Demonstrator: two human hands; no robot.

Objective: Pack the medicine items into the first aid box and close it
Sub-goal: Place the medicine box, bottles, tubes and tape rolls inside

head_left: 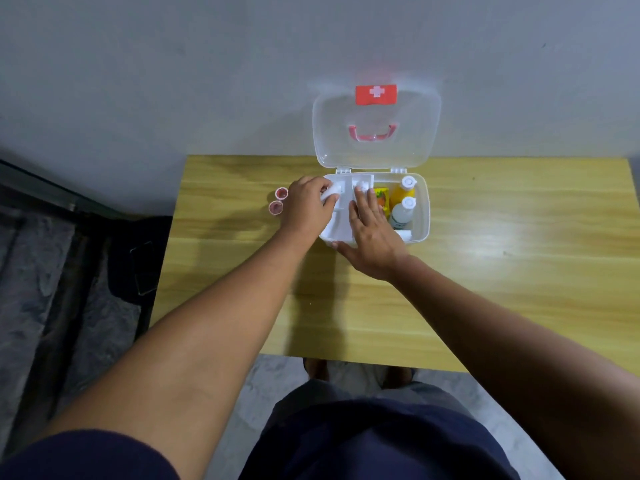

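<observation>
The white first aid box (423,216) stands open on the wooden table, its clear lid (377,133) leaning up against the wall. A white divided tray (341,220) sits in its left half. My left hand (306,209) grips a white roll (330,195) over the tray's left compartment. My right hand (372,233) lies flat on the tray, fingers straight, thumb at the box's front edge. In the right half lie a yellow bottle (404,192), a clear bottle (403,211) and a yellow packet (380,196). Two small red-rimmed tape rolls (278,200) lie on the table left of the box.
The yellow wooden table (502,265) stands against a grey wall. A dark bag (135,258) and grey fabric lie on the floor at the left. My legs in dark shorts fill the bottom of the view.
</observation>
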